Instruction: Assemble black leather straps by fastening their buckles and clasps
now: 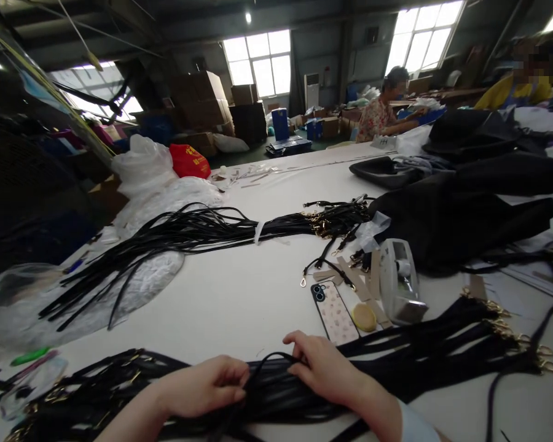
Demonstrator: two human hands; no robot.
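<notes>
A long bundle of black straps [424, 344] with gold clasps at its ends lies across the near side of the white table. My left hand [212, 382] is closed at the bundle's middle, its fingers pinched on a black strap. Just to the right, my right hand [320, 367] is over the same bundle, thumb and index finger apart, the other fingers curled. A thin strap loops up between the two hands. Beyond my right hand lie a phone in a patterned case [335, 312] and a round yellow object [364, 317].
Farther back lies a second strap bundle [212, 230], tied with a white band. A tape dispenser [399, 279] and black fabric [456, 215] are at the right. Clear plastic bags [142, 282] and a red bag [188, 161] are at the left. Two people sit across the table.
</notes>
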